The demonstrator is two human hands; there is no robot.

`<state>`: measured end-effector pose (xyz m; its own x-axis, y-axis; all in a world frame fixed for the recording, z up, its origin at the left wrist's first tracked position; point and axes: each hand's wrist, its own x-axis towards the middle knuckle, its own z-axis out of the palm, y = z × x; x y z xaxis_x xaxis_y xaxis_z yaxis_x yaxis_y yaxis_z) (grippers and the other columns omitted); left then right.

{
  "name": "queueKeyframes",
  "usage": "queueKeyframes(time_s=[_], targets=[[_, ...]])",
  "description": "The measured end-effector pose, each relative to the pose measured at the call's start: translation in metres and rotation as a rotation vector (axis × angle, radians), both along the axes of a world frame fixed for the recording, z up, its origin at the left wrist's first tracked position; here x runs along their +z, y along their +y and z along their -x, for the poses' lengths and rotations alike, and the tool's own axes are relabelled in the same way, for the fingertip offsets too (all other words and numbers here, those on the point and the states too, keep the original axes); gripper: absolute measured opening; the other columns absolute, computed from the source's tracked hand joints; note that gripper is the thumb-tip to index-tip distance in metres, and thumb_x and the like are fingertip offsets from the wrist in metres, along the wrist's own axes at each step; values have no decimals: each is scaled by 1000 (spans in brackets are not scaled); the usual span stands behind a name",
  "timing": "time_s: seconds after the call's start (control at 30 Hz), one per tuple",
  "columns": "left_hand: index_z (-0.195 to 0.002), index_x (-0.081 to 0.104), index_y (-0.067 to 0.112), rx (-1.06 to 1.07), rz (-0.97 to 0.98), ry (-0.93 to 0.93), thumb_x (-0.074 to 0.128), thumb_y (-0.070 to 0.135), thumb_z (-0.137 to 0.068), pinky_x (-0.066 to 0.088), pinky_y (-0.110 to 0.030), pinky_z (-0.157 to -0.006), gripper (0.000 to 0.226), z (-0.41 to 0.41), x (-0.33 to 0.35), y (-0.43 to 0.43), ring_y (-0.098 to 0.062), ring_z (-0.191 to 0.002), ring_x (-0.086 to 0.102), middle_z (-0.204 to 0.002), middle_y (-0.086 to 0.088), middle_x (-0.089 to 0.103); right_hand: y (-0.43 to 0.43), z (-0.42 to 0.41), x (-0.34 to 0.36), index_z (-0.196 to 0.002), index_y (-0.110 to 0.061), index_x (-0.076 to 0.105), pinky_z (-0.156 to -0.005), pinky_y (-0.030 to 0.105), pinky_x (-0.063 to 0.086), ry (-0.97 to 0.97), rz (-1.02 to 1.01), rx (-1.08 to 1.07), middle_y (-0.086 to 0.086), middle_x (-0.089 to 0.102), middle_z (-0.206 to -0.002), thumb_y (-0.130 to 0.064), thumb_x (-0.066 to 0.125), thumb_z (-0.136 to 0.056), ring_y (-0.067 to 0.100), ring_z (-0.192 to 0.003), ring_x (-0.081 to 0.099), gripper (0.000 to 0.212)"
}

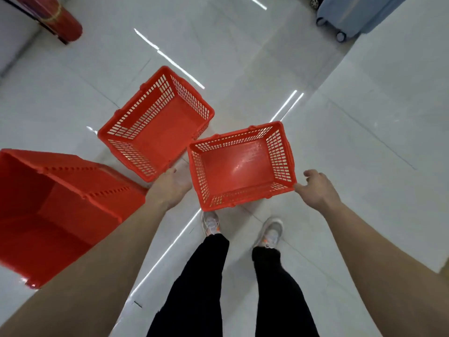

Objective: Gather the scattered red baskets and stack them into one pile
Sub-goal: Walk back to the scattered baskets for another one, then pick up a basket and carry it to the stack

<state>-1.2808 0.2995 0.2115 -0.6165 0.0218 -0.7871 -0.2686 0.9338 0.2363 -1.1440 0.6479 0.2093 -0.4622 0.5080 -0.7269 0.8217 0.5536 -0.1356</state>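
Left of the left hand (170,188): big red basket (48,203), open top up. Just past that hand's fingertips: middle basket (155,122), open top up, long side running away and to the right. Between both hands: near basket (240,166), open top up, long side running hand to hand. Left hand beside its left rim, grip not clear. Right hand (315,188) thumb on its near right corner, fingers loosely curled, holding nothing. Hands wide apart.

No legible text; red roll's (52,19) marks seem blurred.
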Motion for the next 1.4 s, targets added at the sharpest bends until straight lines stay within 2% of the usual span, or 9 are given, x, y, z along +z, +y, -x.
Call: queueKeyframes(time_s=[0.1,0.2,0.37,0.47,0.6,0.83,1.03,1.27,1.4], targets=[[-147,39,15,67,47,-15,47,78,-55,41,-47,-104,112,1,-86,6,-34,-128,49,-146,-13,48,27,16,-90,-134,-9,54,-95,45,48,25,9,19,18,60,-126,-41,65,-84,36,-115,59,60],[-152,31,14,177,86,8,65,61,-74,38,-48,-107,97,-3,-182,10,-33,-132,46,-150,-14,44,54,29,-187,-129,-6,55,-92,47,48,76,-2,100,22,61,-118,-31,66,-84,40,-110,58,53],[-154,17,8,280,181,104,70,38,-87,34,-50,-109,91,-21,-310,20,-41,-136,39,-154,-20,33,79,39,-310,-141,-7,37,-97,54,45,137,-96,120,24,51,-129,-31,67,-88,46,-115,54,65],[-136,33,7,360,161,170,70,24,-87,42,-47,-96,65,-34,-358,25,-43,-118,54,-135,-22,53,83,39,-351,-138,-8,37,-93,51,48,262,-99,9,20,54,-132,-27,62,-91,43,-114,57,57],[-123,47,1,373,204,304,66,16,-90,46,-45,-87,41,-38,-367,27,-46,-105,59,-118,-26,62,80,37,-360,-125,-5,46,-87,47,51,349,-120,-99,17,62,-122,-20,56,-94,40,-105,63,37],[-122,61,9,395,119,343,67,21,-85,47,-43,-85,39,-11,-248,8,-43,-98,63,-105,-21,69,61,48,-240,-115,2,52,-85,47,49,292,-169,-140,26,63,-112,-16,57,-89,46,-102,61,32],[-110,61,16,482,18,372,65,29,-84,50,-41,-79,29,7,-64,-22,-37,-91,65,-95,-11,71,26,52,-45,-114,-3,54,-83,45,53,365,-143,-206,18,65,-109,-20,55,-90,38,-96,64,29],[-100,63,12,527,-100,556,66,26,-85,48,-41,-76,21,-12,126,-70,-39,-88,65,-90,-16,71,-30,25,157,-112,-7,55,-78,40,50,584,-212,-245,15,65,-106,-18,56,-89,36,-94,64,25],[-96,63,18,537,-176,659,66,22,-84,41,-28,-63,13,-40,217,-108,-20,-64,58,-61,14,56,-69,-10,246,-110,-10,56,-74,36,47,703,-251,-252,9,63,-102,-20,54,-87,32,-90,63,25]])
